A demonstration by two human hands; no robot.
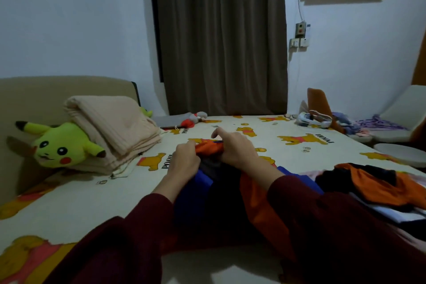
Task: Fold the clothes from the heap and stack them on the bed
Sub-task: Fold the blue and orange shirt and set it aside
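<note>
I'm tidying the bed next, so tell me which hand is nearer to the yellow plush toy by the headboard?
Left. The left hand grips the orange garment on the side toward the yellow plush toy; the right hand holds the garment's other end, farther away.

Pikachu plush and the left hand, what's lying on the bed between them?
Head view: only bare printed sheet between plush and left hand.

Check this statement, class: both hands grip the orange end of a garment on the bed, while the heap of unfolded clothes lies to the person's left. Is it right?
Not quite. The head view shows the heap on the person's right. Both the left hand and right hand do grip the orange end of the garment on the bed.
</note>
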